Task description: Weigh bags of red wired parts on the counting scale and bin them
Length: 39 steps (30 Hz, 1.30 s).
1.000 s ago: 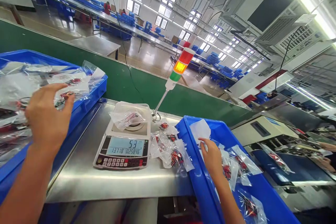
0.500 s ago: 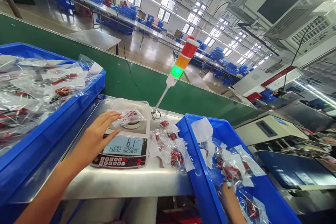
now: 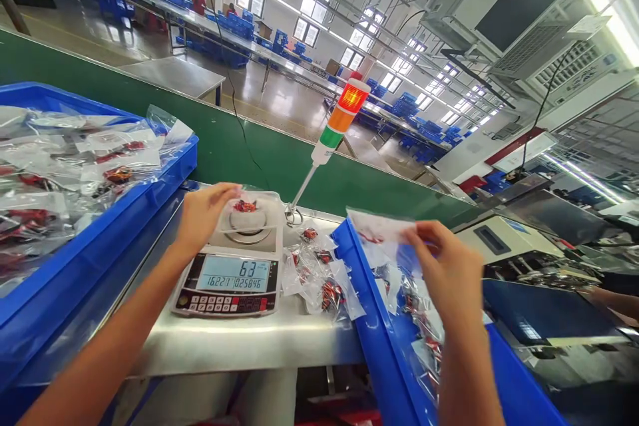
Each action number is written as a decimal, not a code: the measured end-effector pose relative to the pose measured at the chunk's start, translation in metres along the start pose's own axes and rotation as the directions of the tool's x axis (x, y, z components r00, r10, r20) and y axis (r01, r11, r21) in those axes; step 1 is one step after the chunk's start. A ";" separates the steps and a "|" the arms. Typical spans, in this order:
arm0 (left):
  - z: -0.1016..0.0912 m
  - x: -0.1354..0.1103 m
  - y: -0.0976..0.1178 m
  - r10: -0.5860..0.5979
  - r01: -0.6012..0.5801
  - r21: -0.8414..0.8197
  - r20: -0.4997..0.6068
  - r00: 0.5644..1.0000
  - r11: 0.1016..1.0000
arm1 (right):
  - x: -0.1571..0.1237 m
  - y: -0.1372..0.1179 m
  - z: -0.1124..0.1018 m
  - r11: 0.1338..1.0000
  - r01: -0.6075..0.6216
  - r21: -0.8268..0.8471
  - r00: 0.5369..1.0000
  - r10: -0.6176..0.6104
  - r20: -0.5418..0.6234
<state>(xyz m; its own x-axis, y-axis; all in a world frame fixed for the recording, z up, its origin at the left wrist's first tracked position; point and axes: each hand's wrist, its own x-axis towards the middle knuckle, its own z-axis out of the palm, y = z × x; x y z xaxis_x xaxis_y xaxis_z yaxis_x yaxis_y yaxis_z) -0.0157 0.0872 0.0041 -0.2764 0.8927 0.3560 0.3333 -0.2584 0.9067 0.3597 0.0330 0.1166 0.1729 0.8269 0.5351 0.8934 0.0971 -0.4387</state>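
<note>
My left hand [image 3: 202,213] is closed on a clear plastic bag of red parts [image 3: 244,206], held over the pan of a digital counting scale [image 3: 229,273] whose display reads 63. My right hand [image 3: 444,266] pinches another clear bag with red parts [image 3: 377,229] above the blue bin on the right [image 3: 369,306], which holds several such bags. More bags [image 3: 319,276] lie on the steel table [image 3: 239,346] between scale and bin.
A big blue bin [image 3: 124,213] full of bagged red parts stands at the left. A signal tower lamp [image 3: 344,116] rises behind the scale, before a green conveyor belt [image 3: 239,146]. A machine with a blue tray [image 3: 539,306] is at the right. People sit at far benches.
My left hand went from the left bin to the scale and now grips the bag on the pan. My right hand rose out of the right bin holding a bag. The reading climbed from 53 to 63.
</note>
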 end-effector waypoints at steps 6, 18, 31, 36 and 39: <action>-0.056 0.028 0.006 -0.111 0.011 -0.213 -0.464 0.879 0.977 | 0.039 -0.083 0.129 0.852 0.280 0.442 0.934 -0.349 0.080; -0.092 -0.032 0.015 0.270 -0.079 0.490 -0.334 0.903 0.868 | -0.053 0.043 0.088 0.958 0.197 0.210 0.932 -0.250 0.261; 0.023 -0.048 0.019 0.272 -0.369 0.241 0.355 0.894 0.898 | -0.209 0.255 0.016 0.839 -0.290 -0.460 0.634 0.528 0.565; 0.029 -0.052 0.010 0.315 -0.435 0.268 0.392 0.865 0.860 | -0.197 0.239 0.011 0.851 -0.248 -0.463 0.713 0.483 0.508; 0.037 -0.051 0.008 0.303 -0.419 0.273 0.381 0.874 0.866 | -0.181 0.231 -0.011 0.799 -0.302 -0.519 0.748 0.537 0.390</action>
<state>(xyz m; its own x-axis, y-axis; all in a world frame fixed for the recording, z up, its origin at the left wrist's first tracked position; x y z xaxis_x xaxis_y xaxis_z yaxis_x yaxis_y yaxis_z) 0.0341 0.0530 -0.0156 0.2026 0.8423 0.4995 0.6503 -0.4971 0.5744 0.5392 -0.1000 -0.0737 0.4469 0.8869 -0.1169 0.8772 -0.4601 -0.1375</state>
